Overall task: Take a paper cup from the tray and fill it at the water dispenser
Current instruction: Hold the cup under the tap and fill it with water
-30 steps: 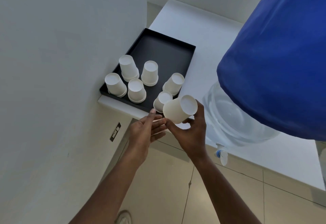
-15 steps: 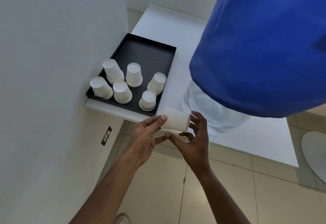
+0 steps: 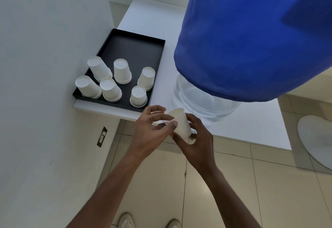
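Observation:
A white paper cup (image 3: 180,123) is held by both hands just off the front edge of the white counter (image 3: 158,17), mouth tilted up and to the left. My left hand (image 3: 152,129) pinches its rim; my right hand (image 3: 196,141) cradles its base and side. The black tray (image 3: 136,46) on the counter's left holds several upside-down paper cups (image 3: 122,72). The water dispenser's clear body (image 3: 199,100) stands right of the tray under a large blue bottle (image 3: 251,33). Its tap is hidden behind my right hand.
A white wall (image 3: 45,66) runs along the left, with a socket plate (image 3: 102,136) below counter height. Beige tiled floor lies below; my shoes (image 3: 126,221) show at the bottom edge. A pale round object (image 3: 316,139) lies on the floor at the right.
The cup has turned from lying sideways to mouth-up and moved right and down toward the dispenser's front. Both hands stayed on it.

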### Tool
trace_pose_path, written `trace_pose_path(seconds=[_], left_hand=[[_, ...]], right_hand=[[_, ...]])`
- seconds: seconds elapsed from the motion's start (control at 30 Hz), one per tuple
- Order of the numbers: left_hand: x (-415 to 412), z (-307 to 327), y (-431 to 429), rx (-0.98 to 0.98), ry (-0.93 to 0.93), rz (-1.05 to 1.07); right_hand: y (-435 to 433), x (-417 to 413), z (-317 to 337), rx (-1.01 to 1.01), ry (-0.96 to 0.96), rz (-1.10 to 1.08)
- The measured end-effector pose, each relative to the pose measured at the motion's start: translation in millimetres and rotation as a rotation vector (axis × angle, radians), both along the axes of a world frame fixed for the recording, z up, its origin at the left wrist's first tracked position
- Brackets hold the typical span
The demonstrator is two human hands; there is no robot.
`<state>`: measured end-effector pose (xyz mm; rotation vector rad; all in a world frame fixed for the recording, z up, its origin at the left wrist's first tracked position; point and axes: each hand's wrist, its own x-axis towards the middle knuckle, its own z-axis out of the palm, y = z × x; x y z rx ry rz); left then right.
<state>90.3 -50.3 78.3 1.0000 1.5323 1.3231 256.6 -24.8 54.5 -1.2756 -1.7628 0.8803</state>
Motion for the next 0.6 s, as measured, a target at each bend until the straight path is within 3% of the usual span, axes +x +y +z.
trace_pose_path(seconds=[0.33, 0.6], left_hand=[[16.8, -2.1, -7.1, -0.19, -0.16, -0.041], [36.9, -19.4, -18.9, -0.121, 0.01, -0.159]], right_hand=[[-18.9, 11.5, -11.1, -0.022, 0.088, -0.058], [-38.1, 27.2, -24.6, -0.052, 0.114, -0.096]])
